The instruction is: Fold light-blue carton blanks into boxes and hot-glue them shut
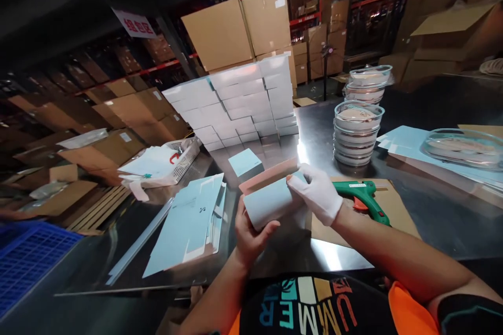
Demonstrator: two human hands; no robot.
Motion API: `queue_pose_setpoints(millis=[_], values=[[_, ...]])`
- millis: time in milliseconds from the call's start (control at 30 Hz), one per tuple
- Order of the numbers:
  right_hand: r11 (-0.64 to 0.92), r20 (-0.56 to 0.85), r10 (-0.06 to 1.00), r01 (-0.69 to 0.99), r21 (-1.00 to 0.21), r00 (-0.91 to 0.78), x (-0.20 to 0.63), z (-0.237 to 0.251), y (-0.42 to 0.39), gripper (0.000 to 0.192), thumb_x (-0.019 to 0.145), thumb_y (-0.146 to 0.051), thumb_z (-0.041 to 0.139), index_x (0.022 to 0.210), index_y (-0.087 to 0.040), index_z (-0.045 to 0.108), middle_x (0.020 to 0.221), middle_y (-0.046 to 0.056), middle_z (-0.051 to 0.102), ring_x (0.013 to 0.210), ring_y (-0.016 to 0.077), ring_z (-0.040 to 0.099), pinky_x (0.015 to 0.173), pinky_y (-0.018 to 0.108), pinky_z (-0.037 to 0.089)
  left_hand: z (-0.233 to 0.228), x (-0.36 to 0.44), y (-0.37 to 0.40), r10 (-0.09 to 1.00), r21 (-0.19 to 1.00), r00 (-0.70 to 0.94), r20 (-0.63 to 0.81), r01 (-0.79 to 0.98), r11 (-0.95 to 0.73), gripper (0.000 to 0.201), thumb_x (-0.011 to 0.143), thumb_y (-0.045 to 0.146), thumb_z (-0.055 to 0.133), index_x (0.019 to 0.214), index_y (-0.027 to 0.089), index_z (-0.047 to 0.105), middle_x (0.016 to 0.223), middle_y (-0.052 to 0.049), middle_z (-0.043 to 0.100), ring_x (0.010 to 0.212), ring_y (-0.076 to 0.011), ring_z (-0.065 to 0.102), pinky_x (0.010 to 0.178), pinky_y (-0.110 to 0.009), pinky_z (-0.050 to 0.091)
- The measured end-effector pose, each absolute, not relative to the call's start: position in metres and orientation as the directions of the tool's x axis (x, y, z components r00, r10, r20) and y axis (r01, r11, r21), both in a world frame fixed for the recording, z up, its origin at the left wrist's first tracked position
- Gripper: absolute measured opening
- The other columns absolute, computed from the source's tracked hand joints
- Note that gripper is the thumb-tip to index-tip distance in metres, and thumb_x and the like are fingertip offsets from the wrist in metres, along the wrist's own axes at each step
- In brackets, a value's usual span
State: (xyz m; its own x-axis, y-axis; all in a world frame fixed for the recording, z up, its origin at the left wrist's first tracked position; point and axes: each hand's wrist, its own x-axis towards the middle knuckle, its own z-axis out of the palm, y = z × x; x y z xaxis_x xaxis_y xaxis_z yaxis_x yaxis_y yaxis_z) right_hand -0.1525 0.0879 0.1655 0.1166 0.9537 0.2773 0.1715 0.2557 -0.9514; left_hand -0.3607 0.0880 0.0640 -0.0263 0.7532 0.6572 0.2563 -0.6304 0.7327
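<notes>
"How are the hands set?"
"The bare left hand [251, 235] is partly curled around the pale carton [269, 204], thumb along its near face. The gloved right hand [314, 193] is nearly closed, gripping its right end."
"Where's the carton?"
"Between them, over the tabletop [285, 259], its flap [269, 175] raised on the far side. I'd keep the left grip light so the walls don't bow, and square that right end."
"Beyond?"
"The glue gun [365, 200], then stacked white boxes [243, 99]."
</notes>
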Motion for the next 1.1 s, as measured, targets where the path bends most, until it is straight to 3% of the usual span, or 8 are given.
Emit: queue_pose_setpoints(millis=[100,200,400,533,633,800,900,1100], values=[[0.316,0.376,0.908,0.288,-0.904,0.185,-0.152,0.161,0.095,0.029,0.079,-0.047,0.066,0.071,-0.024,0.051,0.07,-0.002,0.052,0.071,0.0183,0.052,0.068,0.031,0.047,0.049,-0.358,0.087,0.652,0.656,-0.097,0.752,0.211,-0.725,0.088,0.08,0.07,0.081,0.148,0.026,0.046,0.135,-0.016,0.062,0.119,-0.031,0.068,0.099,-0.044,0.059],[0.357,0.429,0.869,0.288,-0.889,0.247,-0.15,0.153,0.098,0.015,0.074,-0.031,0.063,0.085,-0.024,0.056,0.085,0.001,0.062,0.084,0.0219,0.061,0.086,0.037,0.054,0.042,-0.364,0.085,0.626,0.604,-0.005,0.78,0.266,-0.751,0.067,0.082,0.058,0.085,0.136,0.028,0.058,0.129,-0.01,0.064,0.128,-0.0301,0.064,0.11,-0.043,0.053],[0.474,0.504,0.833,0.175,-0.863,0.23,-0.152,0.132,0.095,0.049,0.067,-0.006,0.05,0.111,-0.025,0.059,0.117,0.006,0.072,0.117,0.0226,0.068,0.112,0.039,0.052,0.05,-0.382,0.093,0.692,0.622,0.146,0.707,0.337,-0.707,0.047,0.082,0.042,0.086,0.124,0.03,0.07,0.121,-0.004,0.07,0.122,-0.0294,0.067,0.127,-0.05,0.04],[0.421,0.468,0.855,0.23,-0.878,0.224,-0.127,0.128,0.09,0.036,0.081,-0.009,0.053,0.113,-0.023,0.062,0.115,0.005,0.074,0.107,0.0204,0.073,0.099,0.036,0.058,0.05,-0.382,0.096,0.655,0.578,0.173,0.735,0.345,-0.74,0.037,0.084,0.044,0.084,0.116,0.028,0.075,0.111,-0.003,0.075,0.107,-0.0304,0.071,0.126,-0.056,0.039],[0.223,0.422,0.869,0.557,-0.8,0.257,-0.079,0.12,0.075,0.012,0.086,-0.025,0.072,0.096,-0.023,0.067,0.103,0.006,0.075,0.101,0.0234,0.072,0.091,0.036,0.058,0.049,-0.385,0.094,0.662,0.591,0.074,0.746,0.384,-0.709,0.038,0.082,0.05,0.083,0.113,0.028,0.076,0.109,-0.005,0.076,0.112,-0.0351,0.068,0.124,-0.06,0.039],[-0.156,0.241,0.855,0.672,-0.724,0.459,0.001,0.076,0.041,0.044,0.058,-0.013,0.089,0.055,-0.026,0.047,0.054,-0.003,0.052,0.068,0.0227,0.067,0.068,0.033,0.052,0.058,-0.397,0.102,0.768,0.677,0.003,0.641,0.469,-0.567,0.047,0.081,0.066,0.078,0.111,0.03,0.075,0.119,-0.007,0.072,0.129,-0.042,0.061,0.117,-0.061,0.043],[-0.236,0.126,0.873,0.635,-0.736,0.471,0.023,0.054,0.031,0.038,0.047,-0.007,0.085,0.06,-0.025,0.055,0.047,-0.007,0.047,0.05,0.0183,0.057,0.057,0.032,0.045,0.074,-0.393,0.106,0.758,0.695,-0.052,0.65,0.444,-0.566,0.06,0.081,0.075,0.072,0.113,0.024,0.074,0.118,-0.009,0.072,0.118,-0.0373,0.066,0.109,-0.053,0.049],[-0.167,0.096,0.914,0.581,-0.796,0.394,0.032,0.048,0.033,0.024,0.073,-0.028,0.061,0.094,-0.021,0.072,0.057,-0.001,0.064,0.047,0.019,0.057,0.049,0.031,0.045,0.106,-0.369,0.109,0.803,0.79,-0.091,0.589,0.275,-0.548,0.06,0.076,0.073,0.078,0.107,0.021,0.074,0.103,-0.006,0.073,0.096,-0.0262,0.069,0.086,-0.036,0.055]])
